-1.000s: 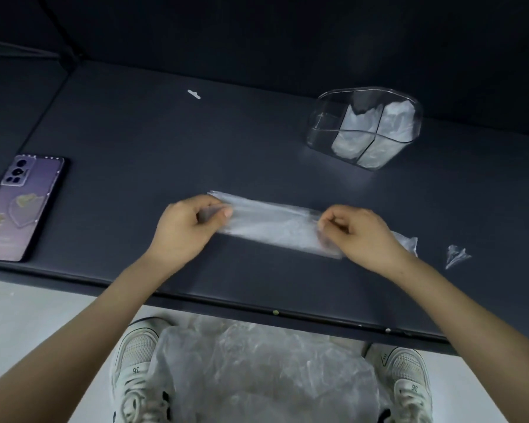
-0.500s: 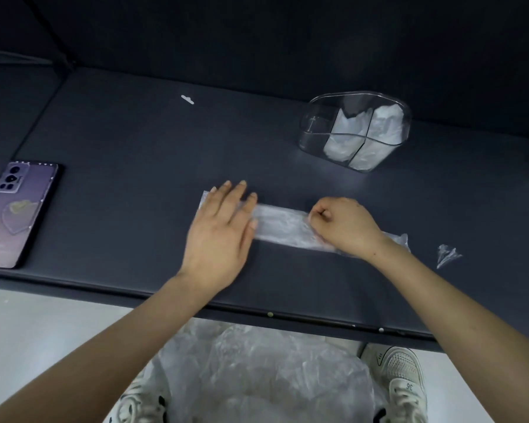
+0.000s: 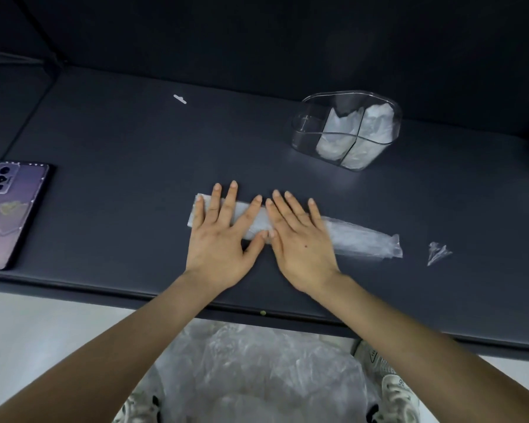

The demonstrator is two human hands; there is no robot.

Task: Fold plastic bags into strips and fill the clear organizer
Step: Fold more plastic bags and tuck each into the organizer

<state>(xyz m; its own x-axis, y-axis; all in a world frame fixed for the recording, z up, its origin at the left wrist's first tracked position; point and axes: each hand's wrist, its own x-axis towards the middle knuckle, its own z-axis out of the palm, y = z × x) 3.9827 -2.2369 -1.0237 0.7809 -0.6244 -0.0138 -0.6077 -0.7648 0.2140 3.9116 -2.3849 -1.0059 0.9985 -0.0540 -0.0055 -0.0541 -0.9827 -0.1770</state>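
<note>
A clear plastic bag folded into a long strip (image 3: 361, 239) lies across the middle of the dark table (image 3: 119, 154). My left hand (image 3: 223, 236) lies flat, fingers straight and spread, pressing the strip's left end. Right beside it, thumbs nearly touching, my right hand (image 3: 300, 239) presses flat on the strip's middle. The strip's right end sticks out past my right hand. At the back right stands the clear organizer (image 3: 309, 129); white folded bags fill three of its compartments, and the left one looks empty.
A purple phone (image 3: 9, 212) lies face down at the table's left edge. A small plastic scrap (image 3: 437, 253) sits right of the strip, a white sliver (image 3: 180, 99) further back. Below the table's front edge, a heap of clear bags (image 3: 251, 370) lies between my shoes.
Both hands stopped pinching the strip's ends. First the left, then the right opened flat, and they now press side by side on the strip's left half.
</note>
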